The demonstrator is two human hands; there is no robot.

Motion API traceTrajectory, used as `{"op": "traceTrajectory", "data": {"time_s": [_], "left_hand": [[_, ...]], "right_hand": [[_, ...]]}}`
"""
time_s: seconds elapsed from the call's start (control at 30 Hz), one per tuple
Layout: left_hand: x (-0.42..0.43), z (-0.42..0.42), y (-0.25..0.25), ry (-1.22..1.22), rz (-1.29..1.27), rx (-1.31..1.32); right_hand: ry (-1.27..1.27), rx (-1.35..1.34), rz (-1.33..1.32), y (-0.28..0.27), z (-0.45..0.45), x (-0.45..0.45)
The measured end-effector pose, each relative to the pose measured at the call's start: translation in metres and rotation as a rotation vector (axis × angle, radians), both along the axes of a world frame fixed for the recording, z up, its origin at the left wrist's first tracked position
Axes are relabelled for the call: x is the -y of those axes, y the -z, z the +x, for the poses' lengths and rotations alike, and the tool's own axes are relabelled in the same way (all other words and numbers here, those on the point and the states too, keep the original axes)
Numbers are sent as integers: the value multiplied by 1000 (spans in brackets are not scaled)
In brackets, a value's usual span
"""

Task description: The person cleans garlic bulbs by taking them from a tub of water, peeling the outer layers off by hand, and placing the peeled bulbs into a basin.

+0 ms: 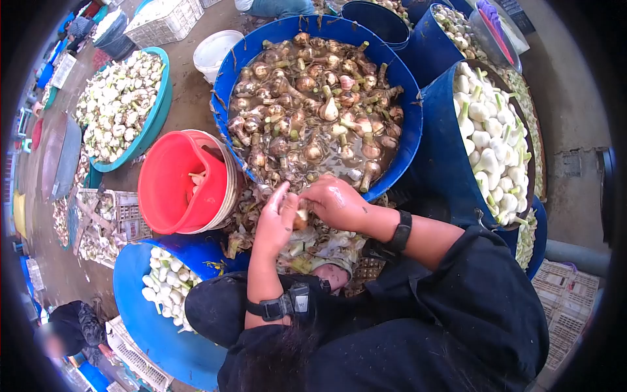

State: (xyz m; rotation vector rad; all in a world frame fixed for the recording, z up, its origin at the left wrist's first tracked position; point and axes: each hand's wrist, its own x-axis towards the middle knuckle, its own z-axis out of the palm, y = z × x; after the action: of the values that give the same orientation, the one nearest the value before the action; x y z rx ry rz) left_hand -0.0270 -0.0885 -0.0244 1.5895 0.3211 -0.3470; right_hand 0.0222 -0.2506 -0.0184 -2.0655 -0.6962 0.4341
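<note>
Near the front rim of a blue tub point(413, 147), my left hand point(275, 221) has its fingers closed on a garlic bulb point(300, 219). My right hand point(337, 203) is against the same bulb, its fingers bent in a pinch at the top. Much of the bulb is hidden by the fingers. Muddy garlic bulbs point(330, 109) with short stems float in brown water inside the tub. Beneath my hands lies a heap of peeled-off garlic skins point(313, 247).
A red bucket point(171, 171) stands at the left. Peeled white garlic fills a blue barrel point(436, 140) at the right and lies in a blue basin point(140, 307) at lower left. A teal basin point(168, 81) holds more garlic. Another person point(75, 330) is at lower left.
</note>
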Motion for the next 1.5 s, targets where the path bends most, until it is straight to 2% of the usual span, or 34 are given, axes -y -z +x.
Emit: {"op": "traceTrajectory", "data": {"time_s": [0.03,0.1,0.13,0.17,0.23,0.27,0.3,0.33,0.37,0.43,0.47,0.5,0.57,0.6,0.67,0.73,0.8,0.83,0.9,0.97,1.0,1.03,1.07,1.1,1.17,1.23,1.3,1.37,1.43,1.47,1.5], "left_hand": [[4,-3,-5,4,0,0],[13,-10,-18,165,327,172],[14,-11,-29,174,449,319],[13,-11,-27,178,448,320],[8,-10,-18,271,903,813],[7,-8,-12,223,801,816],[9,-9,-7,222,803,812],[13,-9,-5,18,357,588],[15,-9,-2,-181,-84,351],[12,-5,6,-536,-544,306],[9,-6,6,-597,-686,183],[5,-8,7,-658,-828,56],[-2,-15,23,-704,-932,-179],[-4,-17,32,-849,-853,-197],[-10,-14,19,-949,-927,-259],[-8,-14,-13,-982,-997,-309],[7,-11,-34,-523,-1384,53],[11,-12,-33,-324,-1413,219],[15,-12,-28,-210,-628,429],[11,-12,-14,-250,-527,446],[9,-13,-8,-290,-425,454],[7,-13,-9,-296,-420,457],[6,-13,-10,-448,-585,345],[5,-13,-11,-598,-749,224],[-9,-7,-1,-715,-861,79],[-17,-8,-2,-771,-873,-43],[-15,-7,-12,-797,-916,-108],[-14,-9,-13,-821,-955,-177],[-14,-11,-9,-927,-684,-66],[-10,-8,-19,-991,-572,-28],[-6,-8,-24,-981,-573,-30]], "right_hand": [[29,251,-67,4,1,0],[215,-305,-148,14,12,2],[302,-636,-66,16,18,1],[385,-964,21,16,21,1],[372,-968,-49,14,21,4],[442,-1047,247,15,13,-1],[508,-1112,549,15,7,-5],[529,-1158,677,1,4,-6],[522,-1159,675,-4,0,-4],[230,-587,517,-12,-14,3],[111,-410,228,-27,-22,7],[95,-338,306,-25,-33,9],[-73,-43,384,-22,-44,15],[-77,-44,385,-23,-50,19],[36,-482,521,-36,-58,24],[333,-806,833,-47,-47,22],[565,-997,1081,-56,-32,12],[564,-987,1081,-52,-25,8],[682,-1163,1253,-32,-14,2],[660,-1134,1288,-36,-13,-7],[529,-1022,1315,-40,-19,-9],[396,-910,1335,-45,-24,-12],[304,-764,1267,-39,-31,-6],[301,-770,1266,-35,-33,3],[-134,-456,841,-31,-37,25],[210,-680,1095,-36,-43,36],[184,-922,1564,-47,-22,52],[270,-764,1407,-46,-12,57],[280,-359,215,-45,-17,40],[190,17,-5,-44,-23,26],[97,390,-227,-43,-29,12]]}}
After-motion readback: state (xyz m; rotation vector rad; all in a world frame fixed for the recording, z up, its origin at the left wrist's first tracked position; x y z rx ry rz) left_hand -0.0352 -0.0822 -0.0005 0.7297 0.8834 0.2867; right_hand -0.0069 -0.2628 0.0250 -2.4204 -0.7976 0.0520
